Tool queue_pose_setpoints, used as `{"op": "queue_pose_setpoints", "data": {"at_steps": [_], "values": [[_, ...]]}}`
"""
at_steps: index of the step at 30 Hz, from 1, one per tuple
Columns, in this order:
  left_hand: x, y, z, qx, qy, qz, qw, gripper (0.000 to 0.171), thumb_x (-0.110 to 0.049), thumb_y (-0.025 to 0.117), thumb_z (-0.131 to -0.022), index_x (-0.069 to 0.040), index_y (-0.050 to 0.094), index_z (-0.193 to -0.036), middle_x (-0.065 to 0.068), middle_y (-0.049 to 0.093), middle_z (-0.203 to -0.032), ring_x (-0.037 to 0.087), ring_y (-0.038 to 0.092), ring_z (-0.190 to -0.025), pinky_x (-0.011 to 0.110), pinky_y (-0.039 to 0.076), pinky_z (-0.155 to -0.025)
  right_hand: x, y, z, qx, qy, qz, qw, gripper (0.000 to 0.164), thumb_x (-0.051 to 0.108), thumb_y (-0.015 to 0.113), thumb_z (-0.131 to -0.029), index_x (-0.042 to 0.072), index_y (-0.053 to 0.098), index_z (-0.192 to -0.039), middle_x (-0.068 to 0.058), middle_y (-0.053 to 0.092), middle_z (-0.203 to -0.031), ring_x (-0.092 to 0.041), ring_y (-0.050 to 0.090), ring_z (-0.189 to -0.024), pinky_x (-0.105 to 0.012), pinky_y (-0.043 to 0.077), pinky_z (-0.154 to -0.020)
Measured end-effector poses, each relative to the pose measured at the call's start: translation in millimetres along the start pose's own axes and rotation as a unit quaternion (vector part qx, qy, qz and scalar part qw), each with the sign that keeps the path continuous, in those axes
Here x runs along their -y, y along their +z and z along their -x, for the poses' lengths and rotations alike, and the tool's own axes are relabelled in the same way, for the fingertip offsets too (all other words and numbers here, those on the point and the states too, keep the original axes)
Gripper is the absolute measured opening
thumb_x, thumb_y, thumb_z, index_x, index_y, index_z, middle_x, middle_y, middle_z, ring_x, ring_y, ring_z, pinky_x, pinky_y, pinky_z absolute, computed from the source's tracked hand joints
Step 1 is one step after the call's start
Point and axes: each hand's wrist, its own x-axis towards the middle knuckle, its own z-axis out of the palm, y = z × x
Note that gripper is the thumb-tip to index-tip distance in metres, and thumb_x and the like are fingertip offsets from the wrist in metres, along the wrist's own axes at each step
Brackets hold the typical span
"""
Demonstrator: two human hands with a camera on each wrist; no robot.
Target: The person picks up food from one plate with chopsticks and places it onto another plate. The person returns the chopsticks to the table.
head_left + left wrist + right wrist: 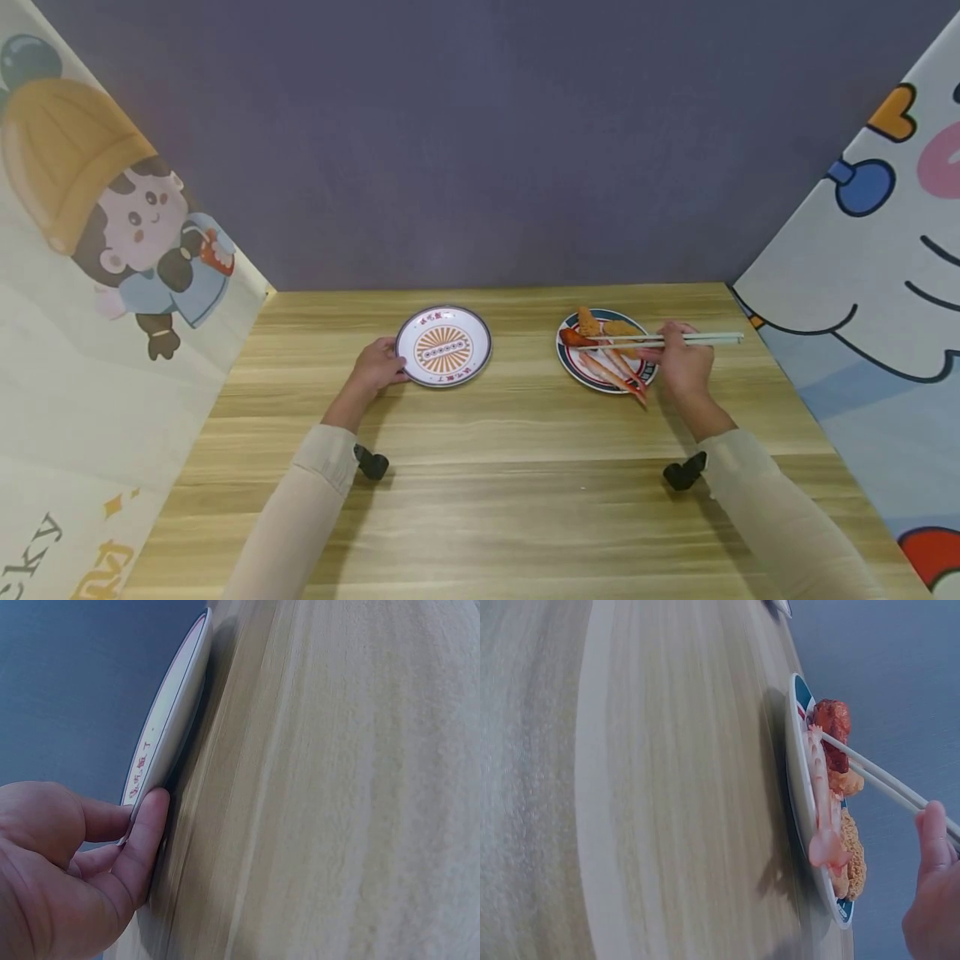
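My left hand (377, 364) pinches the left rim of a white plate (443, 346) with an orange sunburst print. In the left wrist view the thumb lies on top of the rim and fingers are beneath it. My right hand (684, 360) holds a pair of pale chopsticks (712, 338) over a second plate (567, 367) with a dark patterned border. Their tips are at a reddish-brown piece of fried chicken (832, 720) on that plate. Alongside it lie pink-white shrimp (603, 372) and golden breaded pieces (588, 322); one shrimp tail overhangs the front rim.
Both plates are towards the back of a wood-grain table (510, 483). A dark grey partition (487, 150) rises behind it. Pale panels with cartoon prints (161, 250) border the left and right sides. Each wrist wears a small black camera (371, 462).
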Motion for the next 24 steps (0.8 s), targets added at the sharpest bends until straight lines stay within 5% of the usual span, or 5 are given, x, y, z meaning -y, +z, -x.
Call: {"op": "queue_pose_setpoints", "data": {"at_steps": [11, 24], "values": [[-1.0, 0.6, 0.9, -0.004, 0.003, -0.002, 1.0000, 0.060, -0.001, 0.053, -0.101, -0.002, 0.031, -0.157, 0.030, 0.053, -0.140, 0.025, 0.068, -0.097, 0.024, 0.068, -0.077, -1.7, 1.2, -8.6, -0.020, 0.002, -0.090, 0.996, 0.020, 0.013, 0.051, -0.105, 0.003, 0.062, -0.091, -0.007, 0.068, -0.070, -0.017, 0.070, -0.049, -0.026, 0.065, -0.051], [-1.4, 0.2, 1.5, -0.003, 0.008, -0.011, 0.9999, 0.061, 0.000, 0.054, -0.100, 0.000, 0.032, -0.157, 0.031, 0.054, -0.136, 0.022, 0.069, -0.090, 0.025, 0.068, -0.077, 7.6, 24.6, -0.3, -0.014, 0.029, -0.080, 0.996, 0.016, 0.018, 0.052, -0.105, 0.003, 0.055, -0.100, -0.007, 0.067, -0.077, -0.016, 0.070, -0.050, -0.025, 0.065, -0.054]]}}
